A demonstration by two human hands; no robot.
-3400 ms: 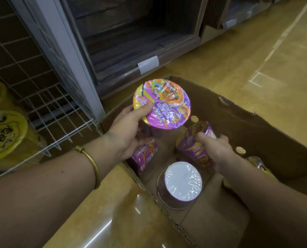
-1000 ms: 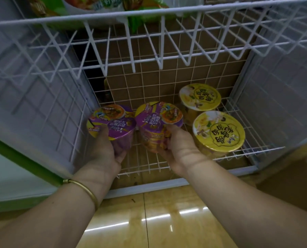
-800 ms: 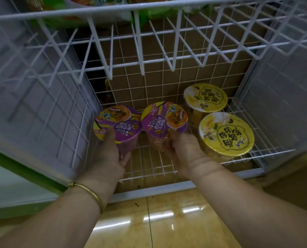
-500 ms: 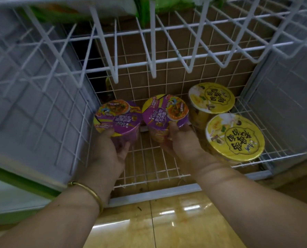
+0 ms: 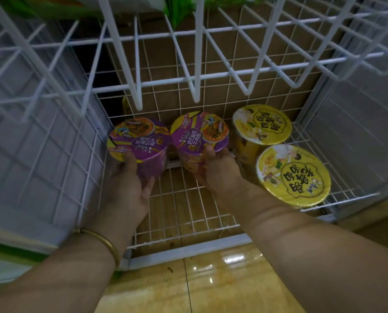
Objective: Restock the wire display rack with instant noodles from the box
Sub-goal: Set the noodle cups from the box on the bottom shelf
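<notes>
- The left purple cup [image 5: 138,138] has white Chinese words on its lid. They are upside down and blurry. They look like the same words as on the cup beside it.
- The right purple cup [image 5: 198,134] has white Chinese words on its lid, turned sideways: 老坛酸菜牛肉面. The tiny writing on the yellow edge is too small to read.
- The front yellow cup [image 5: 293,175] has big black words in a dark ring on its lid. They are turned around and look like 老母鸡. The small words beside them are too small to read.
- The back yellow cup [image 5: 262,124] has big black words in a dark ring too, upside down and too blurry to read.
</notes>
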